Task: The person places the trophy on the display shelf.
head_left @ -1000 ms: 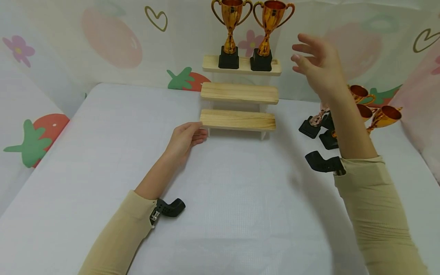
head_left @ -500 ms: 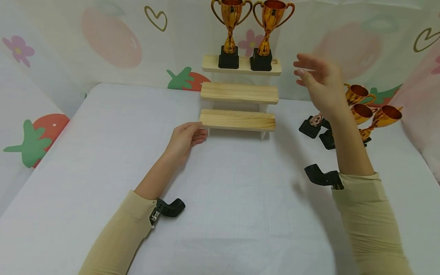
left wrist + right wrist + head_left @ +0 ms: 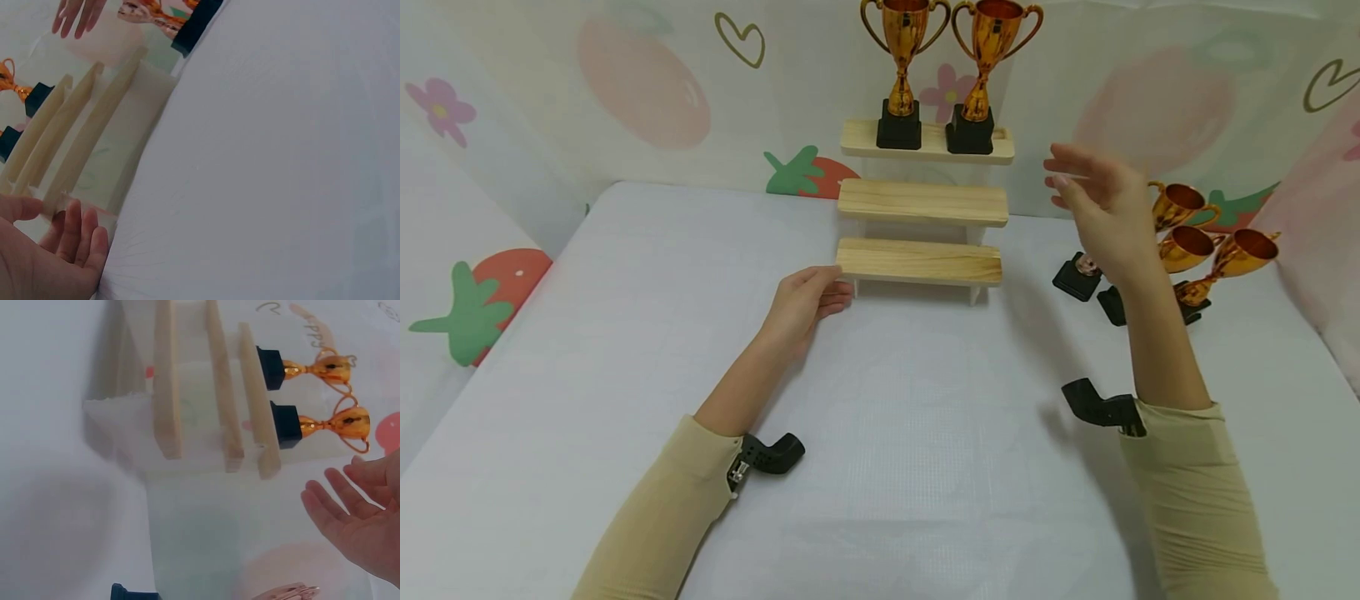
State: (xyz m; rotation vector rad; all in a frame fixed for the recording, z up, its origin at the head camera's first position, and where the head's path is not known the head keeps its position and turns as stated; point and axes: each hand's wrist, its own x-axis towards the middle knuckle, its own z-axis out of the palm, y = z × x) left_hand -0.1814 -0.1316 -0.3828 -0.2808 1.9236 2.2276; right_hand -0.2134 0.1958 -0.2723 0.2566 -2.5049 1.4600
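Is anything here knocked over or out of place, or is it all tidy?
Mostly tidy. Two trophies stand upright on the top step of the wooden stand. The odd part is the cluster of trophies on the table to the right, behind the raised right hand: they look tipped over, cups pointing sideways. Nothing looks broken.

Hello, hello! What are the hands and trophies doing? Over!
Left hand touches the bottom step. Right hand open, empty, above lying trophies. Nothing between.

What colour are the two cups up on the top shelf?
Shiny gold, on black bases. The two trophies show best in the head view, standing on the top shelf.
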